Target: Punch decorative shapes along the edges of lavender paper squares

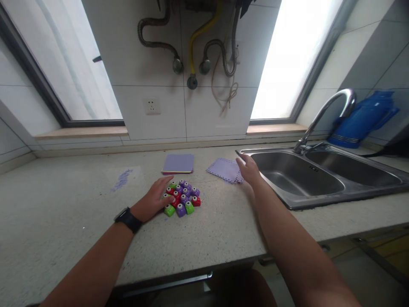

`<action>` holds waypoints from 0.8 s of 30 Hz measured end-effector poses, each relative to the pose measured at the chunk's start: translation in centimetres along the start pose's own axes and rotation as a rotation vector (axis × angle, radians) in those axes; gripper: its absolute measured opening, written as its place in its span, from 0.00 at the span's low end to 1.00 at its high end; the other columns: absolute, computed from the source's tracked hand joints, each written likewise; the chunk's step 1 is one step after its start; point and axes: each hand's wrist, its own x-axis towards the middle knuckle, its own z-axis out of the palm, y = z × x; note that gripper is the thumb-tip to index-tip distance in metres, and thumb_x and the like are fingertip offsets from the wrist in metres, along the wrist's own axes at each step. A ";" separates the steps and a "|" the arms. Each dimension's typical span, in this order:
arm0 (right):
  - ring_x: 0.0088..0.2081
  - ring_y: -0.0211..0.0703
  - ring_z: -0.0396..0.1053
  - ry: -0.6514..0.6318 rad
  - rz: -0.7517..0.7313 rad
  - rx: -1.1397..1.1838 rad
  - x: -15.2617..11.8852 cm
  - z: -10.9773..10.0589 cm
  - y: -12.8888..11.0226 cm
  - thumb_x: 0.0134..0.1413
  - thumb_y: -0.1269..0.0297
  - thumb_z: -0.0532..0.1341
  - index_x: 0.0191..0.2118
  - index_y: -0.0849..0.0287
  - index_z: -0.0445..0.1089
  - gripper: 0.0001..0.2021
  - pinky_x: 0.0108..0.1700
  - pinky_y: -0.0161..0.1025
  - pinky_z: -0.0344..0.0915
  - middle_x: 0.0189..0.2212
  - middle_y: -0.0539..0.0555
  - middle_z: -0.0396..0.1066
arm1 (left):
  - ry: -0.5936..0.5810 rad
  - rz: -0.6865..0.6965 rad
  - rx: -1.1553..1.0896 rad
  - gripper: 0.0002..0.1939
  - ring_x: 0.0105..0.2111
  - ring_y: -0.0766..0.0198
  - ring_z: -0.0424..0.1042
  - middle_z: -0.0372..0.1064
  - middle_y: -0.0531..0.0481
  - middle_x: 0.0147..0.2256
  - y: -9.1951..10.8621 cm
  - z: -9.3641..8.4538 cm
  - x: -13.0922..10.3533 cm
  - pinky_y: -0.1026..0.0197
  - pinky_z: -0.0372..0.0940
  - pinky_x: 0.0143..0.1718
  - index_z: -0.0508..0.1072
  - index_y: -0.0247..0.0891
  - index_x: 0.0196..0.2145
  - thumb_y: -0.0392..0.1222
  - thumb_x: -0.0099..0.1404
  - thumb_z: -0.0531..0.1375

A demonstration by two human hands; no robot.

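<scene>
The cluster of small pieces (pixel 186 198) lies on the counter (pixel 207 238) right beside our left grip (pixel 155 197), thumb and fingers spread apart at its left edge. The pieces are glossy red, green and purple, with whitish round tops. Our right arm (pixel 281 213) stretches forward, the right grip (pixel 250 171) by the notched-edged purple sheets (pixel 223 169); we cannot tell whether it is closed on anything.

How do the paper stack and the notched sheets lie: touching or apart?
Apart. The head view shows a strip of counter between the paper stack and the notched sheets.
</scene>
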 end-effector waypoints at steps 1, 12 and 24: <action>0.71 0.62 0.57 0.015 0.055 -0.028 0.5 -0.3 1.3 0.75 0.56 0.46 0.71 0.69 0.57 0.29 0.70 0.56 0.53 0.70 0.72 0.60 | 0.036 -0.007 -0.018 0.36 0.68 0.38 0.58 0.62 0.36 0.67 0.7 0.2 -0.1 0.35 0.47 0.72 0.67 0.40 0.66 0.62 0.67 0.63; 0.67 0.69 0.61 -0.190 0.131 -0.247 1.9 2.5 3.1 0.67 0.43 0.57 0.57 0.55 0.76 0.26 0.67 0.65 0.50 0.62 0.65 0.71 | 0.090 -0.390 -0.722 0.11 0.56 0.51 0.73 0.75 0.41 0.55 13.0 10.3 4.5 0.48 0.67 0.61 0.78 0.41 0.49 0.40 0.69 0.64; 0.64 0.65 0.67 -0.219 0.150 -0.264 1.1 1.4 2.5 0.65 0.46 0.60 0.65 0.56 0.68 0.29 0.63 0.58 0.60 0.60 0.66 0.73 | 0.177 -0.852 -1.124 0.20 0.51 0.51 0.76 0.72 0.41 0.57 11.7 13.2 12.7 0.43 0.75 0.50 0.72 0.38 0.59 0.47 0.73 0.64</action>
